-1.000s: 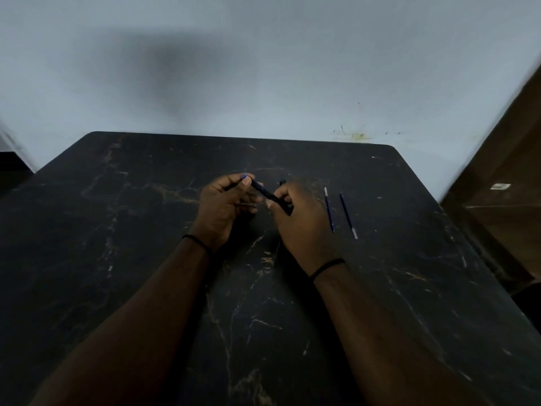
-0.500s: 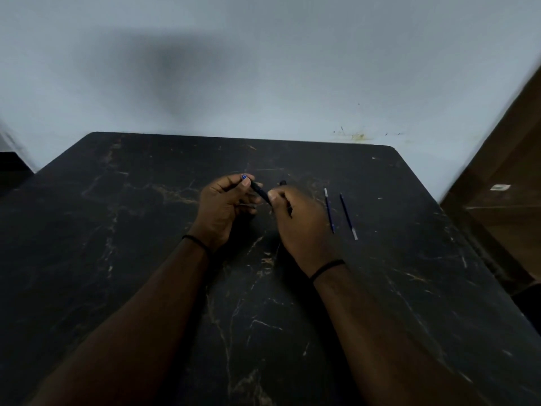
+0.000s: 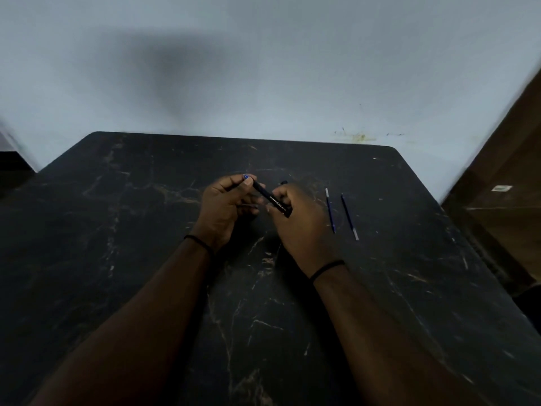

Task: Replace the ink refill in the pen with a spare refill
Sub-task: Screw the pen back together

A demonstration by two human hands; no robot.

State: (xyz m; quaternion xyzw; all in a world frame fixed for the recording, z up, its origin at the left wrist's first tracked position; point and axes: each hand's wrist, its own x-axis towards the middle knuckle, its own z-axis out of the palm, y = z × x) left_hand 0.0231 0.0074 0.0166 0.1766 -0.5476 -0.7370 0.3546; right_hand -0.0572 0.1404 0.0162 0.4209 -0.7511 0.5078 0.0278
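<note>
Right now both hands hold a slim black pen barrel with white lettering above the middle of the black marble-patterned worktop: the left hand pinches its blue-tipped far end, the right hand curls its fingers round the near end. Two thin blue ink refills lie side by side just right of the right hand, towards the worktop's right edge

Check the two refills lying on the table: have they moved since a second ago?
No. Both refills, the left refill and the right refill, lie at the same spots on the table, right of the right hand, judged against the marble veins.
</note>
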